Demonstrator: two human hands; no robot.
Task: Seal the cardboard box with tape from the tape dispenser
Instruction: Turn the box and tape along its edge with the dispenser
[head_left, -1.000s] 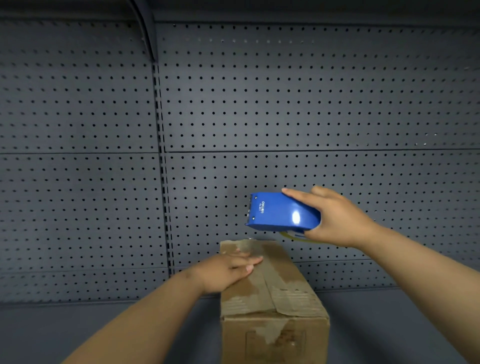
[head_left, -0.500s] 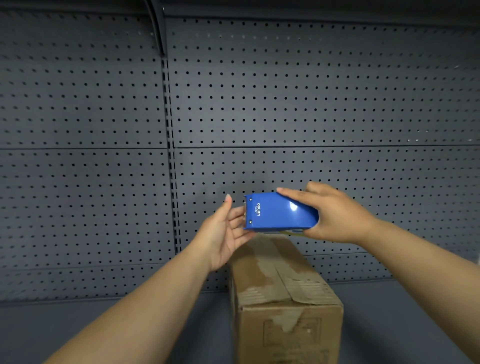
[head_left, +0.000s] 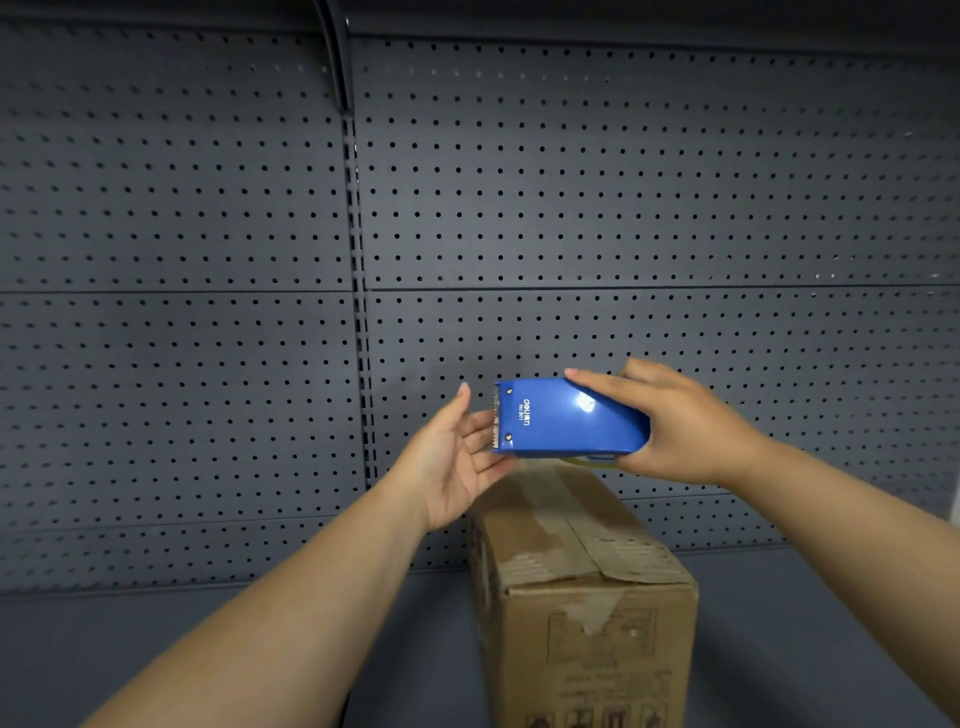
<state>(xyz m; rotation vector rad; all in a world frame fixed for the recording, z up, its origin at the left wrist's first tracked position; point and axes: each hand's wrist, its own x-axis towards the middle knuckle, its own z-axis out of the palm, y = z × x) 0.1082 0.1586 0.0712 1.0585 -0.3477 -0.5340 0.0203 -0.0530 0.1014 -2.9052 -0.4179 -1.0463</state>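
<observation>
A blue tape dispenser (head_left: 566, 418) hovers above the far end of a long cardboard box (head_left: 576, 551) whose top flaps are closed, with torn paper patches along the seam. My right hand (head_left: 675, 421) grips the dispenser from its rear end, fingers over the top. My left hand (head_left: 454, 457) is raised with the palm turned up and the fingers spread, their tips at the dispenser's toothed front edge. Whether the fingers pinch any tape there I cannot tell. A sliver of yellowish tape roll shows under the dispenser.
The box stands on a dark grey shelf (head_left: 156, 649), lengthwise away from me. A grey perforated back panel (head_left: 623, 208) rises right behind it, with a slotted upright post (head_left: 358, 312) left of centre.
My left hand has lifted off the box top and gone up to the dispenser's front edge. The dispenser has barely shifted; my view has moved slightly.
</observation>
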